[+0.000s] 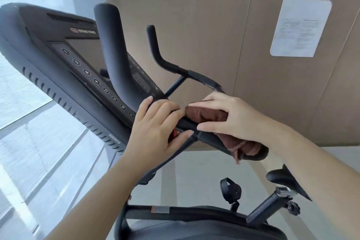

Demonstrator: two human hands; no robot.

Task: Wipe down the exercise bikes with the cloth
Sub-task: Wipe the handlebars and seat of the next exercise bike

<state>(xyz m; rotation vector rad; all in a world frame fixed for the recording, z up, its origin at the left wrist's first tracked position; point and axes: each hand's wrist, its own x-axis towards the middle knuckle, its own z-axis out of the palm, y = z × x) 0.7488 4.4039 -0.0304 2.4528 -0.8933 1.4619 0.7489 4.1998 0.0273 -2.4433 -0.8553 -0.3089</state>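
A black exercise bike fills the view, with its console [64,58] at left and curved handlebars [111,45] rising in the middle. A brown cloth [206,115] is wrapped around the near handlebar grip, and its loose end hangs down at the grip's tip [245,150]. My right hand [231,119] is closed over the cloth on that bar. My left hand [157,128] grips the same bar just left of the cloth, at the bend where the bar meets the stem.
The bike's saddle [284,179] and seat post [268,206] are at lower right, a pedal with strap [230,189] beside them. A brown panelled wall with a paper notice [300,27] stands behind. Windows [29,115] run along the left.
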